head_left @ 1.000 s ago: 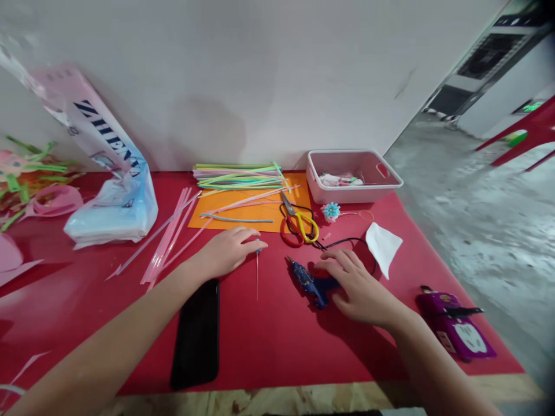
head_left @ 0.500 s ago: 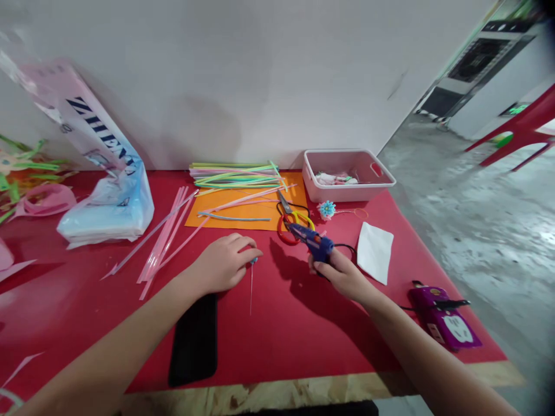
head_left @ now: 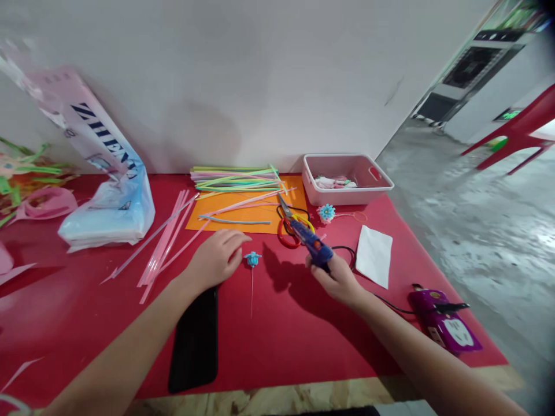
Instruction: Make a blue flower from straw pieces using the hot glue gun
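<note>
My right hand (head_left: 336, 277) is wrapped round the handle of a blue hot glue gun (head_left: 313, 241), whose nozzle points up and left over the scissors (head_left: 289, 224) with red and yellow handles. On the red table lies a small blue flower (head_left: 252, 259) with a thin stem toward me. Just left of it is my left hand (head_left: 220, 254), its fingers loosely bent and apart from the flower, with nothing seen in them. A black phone (head_left: 194, 341) lies below my left wrist. Another blue and pink flower (head_left: 326, 213) rests beyond the glue gun.
Pink strips (head_left: 167, 242) and a bundle of coloured strips (head_left: 236, 178) lie by an orange sheet (head_left: 234, 227). Behind stands a pink basket (head_left: 351, 196). At right are a white cloth (head_left: 374, 257) and a purple power strip (head_left: 444, 318); a plastic bag (head_left: 108, 214) is at left.
My left hand has moved left off the small blue flower, which now shows fully. My right hand still holds the glue gun, tilted slightly differently.
</note>
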The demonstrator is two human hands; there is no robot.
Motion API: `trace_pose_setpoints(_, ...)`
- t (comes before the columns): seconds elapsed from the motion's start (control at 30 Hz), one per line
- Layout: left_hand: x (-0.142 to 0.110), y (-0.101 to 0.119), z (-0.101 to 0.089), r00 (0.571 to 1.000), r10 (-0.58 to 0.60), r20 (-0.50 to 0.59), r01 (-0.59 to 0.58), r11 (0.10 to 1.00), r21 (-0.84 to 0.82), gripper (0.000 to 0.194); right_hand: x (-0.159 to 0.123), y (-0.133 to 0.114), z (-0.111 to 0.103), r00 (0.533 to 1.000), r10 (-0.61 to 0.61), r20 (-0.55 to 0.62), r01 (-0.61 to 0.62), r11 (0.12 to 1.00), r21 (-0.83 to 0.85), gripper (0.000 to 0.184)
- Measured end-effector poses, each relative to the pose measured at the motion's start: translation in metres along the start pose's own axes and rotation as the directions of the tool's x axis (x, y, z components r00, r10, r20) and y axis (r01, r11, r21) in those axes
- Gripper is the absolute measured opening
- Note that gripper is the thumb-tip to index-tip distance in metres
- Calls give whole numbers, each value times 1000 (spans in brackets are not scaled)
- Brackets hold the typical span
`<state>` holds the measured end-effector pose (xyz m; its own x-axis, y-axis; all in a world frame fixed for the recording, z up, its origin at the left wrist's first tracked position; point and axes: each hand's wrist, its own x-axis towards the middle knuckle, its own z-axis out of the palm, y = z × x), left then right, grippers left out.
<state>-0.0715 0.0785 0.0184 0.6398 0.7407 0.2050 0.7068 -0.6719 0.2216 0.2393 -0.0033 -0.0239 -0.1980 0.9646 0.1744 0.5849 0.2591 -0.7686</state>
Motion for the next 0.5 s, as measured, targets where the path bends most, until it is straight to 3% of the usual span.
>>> trace_pose_setpoints(0.1, 1, -20, 3, 982, -181, -49, 185, 979, 88, 35, -2, -4, 5, 996, -57, 75, 69, 985, -161, 51)
trace_pose_setpoints(0.23, -8, -52, 2, 870, -476, -131, 494, 841, 220, 37, -7, -13, 13, 987, -50, 150, 100, 933, -346, 56)
trace_pose_setpoints(0.37, -20, -71, -1, 795, -596, -112, 601, 751, 275, 39, -10, -17, 15, 989, -28, 147, 94, 884, -459, 54)
trace_pose_setpoints(0.5, -27, -83, -7, 711, -680, -177, 699, 656, 286, 48, -10, -17, 14, 987, -53, 151, 122, 860, -495, 56)
